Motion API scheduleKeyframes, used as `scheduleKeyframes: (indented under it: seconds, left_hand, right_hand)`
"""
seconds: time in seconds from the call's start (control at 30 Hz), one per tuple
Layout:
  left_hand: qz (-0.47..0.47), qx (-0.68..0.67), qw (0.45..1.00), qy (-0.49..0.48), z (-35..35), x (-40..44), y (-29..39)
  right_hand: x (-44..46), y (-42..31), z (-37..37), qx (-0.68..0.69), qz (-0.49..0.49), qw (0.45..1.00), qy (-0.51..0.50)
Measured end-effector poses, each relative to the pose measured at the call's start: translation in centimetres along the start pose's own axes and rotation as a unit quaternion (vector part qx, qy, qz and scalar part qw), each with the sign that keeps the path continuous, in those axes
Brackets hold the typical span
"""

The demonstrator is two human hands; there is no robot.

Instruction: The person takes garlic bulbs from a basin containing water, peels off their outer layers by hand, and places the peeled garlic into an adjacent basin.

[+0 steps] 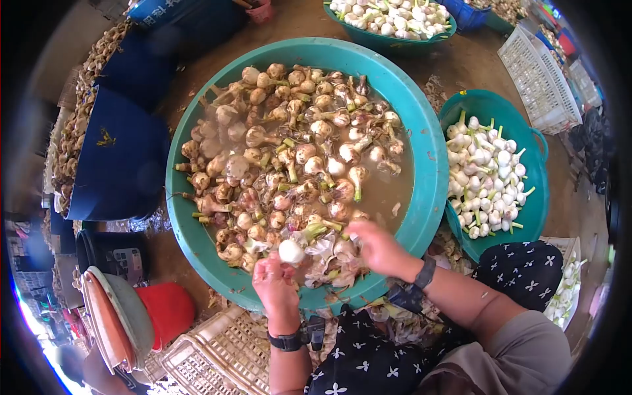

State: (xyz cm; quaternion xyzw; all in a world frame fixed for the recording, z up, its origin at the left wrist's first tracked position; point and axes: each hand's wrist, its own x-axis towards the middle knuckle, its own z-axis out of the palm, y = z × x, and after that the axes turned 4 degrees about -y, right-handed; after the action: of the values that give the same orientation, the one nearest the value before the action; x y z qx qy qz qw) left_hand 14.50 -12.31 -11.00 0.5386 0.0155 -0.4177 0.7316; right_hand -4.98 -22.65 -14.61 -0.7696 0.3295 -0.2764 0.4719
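Note:
A large green tub (pixel 428 151) holds murky water and many unpeeled garlic bulbs (pixel 283 158) with cut stems. At its near edge my left hand (pixel 273 283) is closed by a white peeled bulb (pixel 291 251), its fingers pressed together against the bulb's lower left. My right hand (pixel 376 247) is over the near right part of the tub, its fingers curled by a green stem; what they hold, if anything, is too small to tell. Loose skins (pixel 336 260) lie between my hands.
At the right stands a green basket (pixel 541 197) of white bulbs, with a white crate (pixel 543 85) beyond it. Another green basket (pixel 388 43) is at the top. Blue containers (pixel 115 158), a red bucket (pixel 164 315) and a beige crate (pixel 224 355) stand left and near.

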Motion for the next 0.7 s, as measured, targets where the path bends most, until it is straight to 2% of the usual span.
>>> scheduleKeyframes:
  seconds: [0.03,0.07,0.13,0.17,0.2,0.27,0.3,0.33,0.37,0.4,0.43,0.47,0.53,0.6,0.63,0.67,0.7]
  left_hand:
    - [0.021,0.059,0.992,-0.105,1.6,-0.9,0.4]
    - [0.043,0.118,0.97,-0.208,3.5,-2.0,1.1]
    - [0.114,0.036,0.878,-0.463,9.3,-5.2,3.2]
    - [0.152,0.068,0.847,-0.505,10.0,-5.2,3.8]
    - [0.193,0.1,0.809,-0.546,10.4,-5.0,4.3]
    - [0.23,0.205,0.846,-0.436,9.7,-3.7,4.1]
    - [0.214,0.233,0.864,-0.392,8.4,-2.7,3.0]
    - [0.198,0.261,0.88,-0.345,7.3,-1.4,1.8]
    - [0.2,0.26,0.879,-0.345,7.0,-0.6,1.1]
    - [0.139,0.273,0.904,-0.299,6.6,-0.2,0.3]
    - [0.076,0.282,0.924,-0.247,5.8,0.1,-0.6]
    - [0.041,0.29,0.927,-0.236,4.7,0.9,-2.2]
    - [-0.09,0.175,0.96,-0.197,4.4,1.0,-3.2]
    - [-0.094,0.16,0.97,-0.16,4.8,0.7,-3.1]
    - [-0.105,0.178,0.97,-0.13,4.7,0.6,-2.9]
    - [-0.116,0.195,0.968,-0.103,4.8,0.5,-2.8]
    - [-0.076,0.17,0.979,-0.082,5.2,0.1,-2.9]
  right_hand:
    - [0.8,1.9,0.3,0.079,0.037,0.99,0.106]
    - [2.2,1.7,-0.8,0.319,0.175,0.915,0.173]
    - [5.7,5.1,-3.4,0.33,0.212,0.879,0.27]
    - [7.8,5.8,-3.7,0.101,0.268,0.893,0.346]
    - [9.4,11.1,-4.4,-0.327,0.17,0.844,0.39]
    - [10.4,12.0,-4.7,-0.428,0.366,0.803,0.196]
    - [11.0,12.5,-5.2,-0.426,0.363,0.803,0.202]
    - [11.5,13.6,-5.9,-0.332,0.369,0.864,0.089]
    - [12.0,13.3,-6.3,-0.231,0.364,0.902,-0.03]
    - [11.5,12.9,-6.0,-0.231,0.363,0.902,-0.036]
    - [10.4,9.8,-5.4,-0.163,0.294,0.941,-0.031]
    - [9.2,6.6,-4.4,-0.09,0.222,0.97,-0.029]
    - [5.8,1.9,-1.0,0.005,0.119,0.991,-0.064]
    - [3.9,-3.5,-0.1,-0.066,0.115,0.963,-0.236]
    - [3.2,-4.3,0.5,-0.061,0.114,0.963,-0.237]
    - [2.6,-4.8,0.9,-0.094,0.046,0.97,-0.219]
    - [2.2,-5.1,1.1,-0.127,-0.021,0.972,-0.199]
